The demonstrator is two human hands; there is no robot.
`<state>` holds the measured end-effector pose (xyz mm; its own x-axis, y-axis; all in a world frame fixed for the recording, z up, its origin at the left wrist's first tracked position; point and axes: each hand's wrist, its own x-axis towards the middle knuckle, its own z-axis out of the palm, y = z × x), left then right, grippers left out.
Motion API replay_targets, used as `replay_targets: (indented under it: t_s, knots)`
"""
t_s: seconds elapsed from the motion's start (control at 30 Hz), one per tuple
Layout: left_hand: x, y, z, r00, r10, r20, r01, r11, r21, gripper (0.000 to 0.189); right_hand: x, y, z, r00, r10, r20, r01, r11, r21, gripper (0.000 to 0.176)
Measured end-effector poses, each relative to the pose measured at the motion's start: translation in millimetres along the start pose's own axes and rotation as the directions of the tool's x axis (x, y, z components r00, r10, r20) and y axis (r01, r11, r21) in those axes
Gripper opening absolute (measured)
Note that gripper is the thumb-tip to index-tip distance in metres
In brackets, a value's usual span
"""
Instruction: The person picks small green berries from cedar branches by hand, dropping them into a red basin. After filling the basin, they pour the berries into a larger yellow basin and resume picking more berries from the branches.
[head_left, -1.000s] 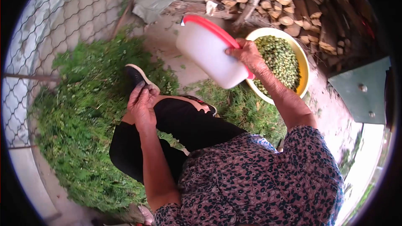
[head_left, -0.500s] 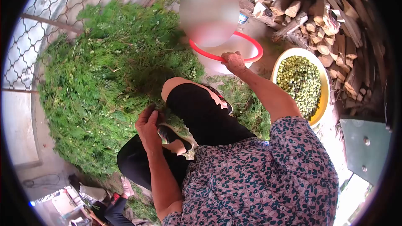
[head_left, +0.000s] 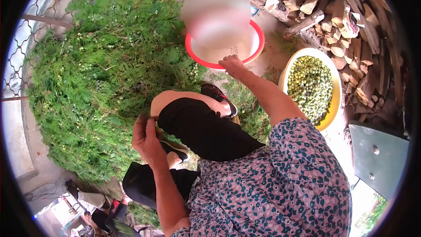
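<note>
My right hand is closed over the near edge of a white basin with a thick red rim. A blurred oval patch covers the basin's far part, and whatever lies behind it is hidden. My left hand is raised over my lap beside my bent knee, with fingers half curled and the thumb slightly apart; nothing shows in it. Left of my knees spreads a large heap of feathery green cut branches with small pale berries or cones. To the right stands a yellow basin full of small green-yellow round pieces.
Split firewood is stacked at the upper right. A grey-green panel stands at the right edge. Wire mesh borders the heap on the left. Another person's dark-clothed legs show at the lower left.
The view has shifted slightly. The red-rimmed basin sits a little lower and further left in view, its rim tilted so more of its inside shows. My right hand stays on the rim.
</note>
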<state>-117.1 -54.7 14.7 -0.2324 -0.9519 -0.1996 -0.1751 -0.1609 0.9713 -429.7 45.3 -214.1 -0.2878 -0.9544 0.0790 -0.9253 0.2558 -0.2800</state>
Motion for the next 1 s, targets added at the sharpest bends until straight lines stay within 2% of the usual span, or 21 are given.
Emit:
replay_targets:
  t_s: [0.03,0.07,0.1,0.17,0.2,0.23,0.3,0.33,0.4,0.43,0.47,0.53,0.57,0.6,0.67,0.73,0.8,0.83,0.9,0.93,1.0]
  knots:
    - [-1.7,13.3,6.3,0.998,0.056,0.030,-0.056,0.998,-0.014,0.021,1.2,-2.0,-5.0,1.000,0.006,0.017,-0.007,1.000,0.008,0.024]
    - [2.0,15.2,12.7,0.991,0.124,0.057,-0.122,0.992,-0.034,0.021,9.4,0.2,-2.0,0.994,0.057,0.094,-0.054,0.998,-0.032,0.039]
    - [5.9,15.3,18.8,0.992,0.112,0.062,-0.111,0.993,-0.027,0.021,15.6,0.7,-1.2,0.978,0.114,0.172,-0.102,0.992,-0.075,0.055]
    - [11.9,12.4,32.9,0.974,0.198,0.107,-0.205,0.977,0.058,0.021,26.1,3.9,-2.8,0.930,0.236,0.282,-0.194,0.967,-0.167,0.080]
    - [14.1,11.9,39.2,0.977,0.175,0.122,-0.184,0.981,0.063,0.021,30.3,10.8,-0.4,0.929,0.255,0.270,-0.220,0.963,-0.153,0.085]
    - [15.5,11.1,43.6,0.966,0.229,0.123,-0.250,0.950,0.190,0.021,29.0,15.8,2.9,0.924,0.276,0.263,-0.247,0.959,-0.138,0.091]
    - [20.4,4.7,45.1,0.910,0.387,0.149,-0.414,0.840,0.350,0.021,16.5,11.0,-18.7,0.965,0.213,0.153,-0.177,0.959,-0.223,0.072]
    - [17.9,0.1,45.2,0.919,0.357,0.166,-0.393,0.850,0.351,0.021,8.7,15.5,-17.2,0.955,0.233,0.181,-0.191,0.955,-0.225,0.072]
    - [15.0,7.9,48.9,0.909,0.390,0.145,-0.415,0.876,0.244,0.022,-5.7,25.6,-10.3,0.978,0.205,0.049,-0.209,0.974,0.090,0.062]
    - [13.2,10.9,49.2,0.908,0.385,0.164,-0.417,0.861,0.292,0.022,-17.2,28.0,-5.0,0.959,0.267,-0.092,-0.246,0.950,0.190,0.038]
    - [12.0,12.8,49.4,0.914,0.367,0.173,-0.404,0.866,0.293,0.022,-30.9,26.1,-4.7,0.957,0.279,-0.075,-0.261,0.947,0.188,0.038]
    - [10.1,18.2,49.3,0.894,0.394,0.215,-0.446,0.836,0.320,0.022,-62.8,16.5,-13.2,0.796,0.586,0.151,-0.597,0.723,0.346,0.019]
    - [9.0,18.0,50.7,0.896,0.384,0.221,-0.439,0.839,0.322,0.022,-87.2,23.2,6.9,0.830,0.521,0.202,-0.555,0.807,0.202,0.015]
    - [8.7,17.6,50.8,0.899,0.386,0.207,-0.437,0.832,0.342,0.021,-116.2,30.0,36.3,0.851,0.456,0.262,-0.486,0.872,0.060,0.014]
    - [9.0,17.1,50.5,0.901,0.396,0.177,-0.433,0.814,0.387,0.020,-161.1,20.6,60.4,0.758,0.429,0.491,-0.580,0.788,0.206,0.017]
    - [7.1,19.3,49.6,0.888,0.410,0.206,-0.459,0.791,0.405,0.020,-185.4,-0.7,68.2,0.564,0.409,0.717,-0.701,0.696,0.154,0.026]
    - [4.4,21.9,51.8,0.874,0.429,0.229,-0.486,0.764,0.424,0.020,-201.7,-14.6,90.9,0.532,0.333,0.778,-0.705,0.684,0.189,0.039]
    - [3.1,24.1,53.7,0.871,0.425,0.247,-0.491,0.752,0.439,0.020,-204.4,-21.6,97.2,0.533,0.326,0.781,-0.703,0.684,0.194,0.039]
    - [1.2,25.3,56.9,0.866,0.428,0.258,-0.500,0.737,0.455,0.020,-195.8,-36.1,95.3,0.375,0.397,0.838,-0.774,0.631,0.048,0.052]
    - [0.2,25.9,56.5,0.856,0.425,0.293,-0.516,0.724,0.457,0.019,-195.3,-39.9,98.0,0.379,0.391,0.838,-0.773,0.632,0.054,0.052]
    - [0.3,26.9,56.0,0.843,0.426,0.328,-0.536,0.707,0.461,0.018,-193.1,-44.1,103.2,0.272,0.462,0.844,-0.767,0.634,-0.101,0.059]
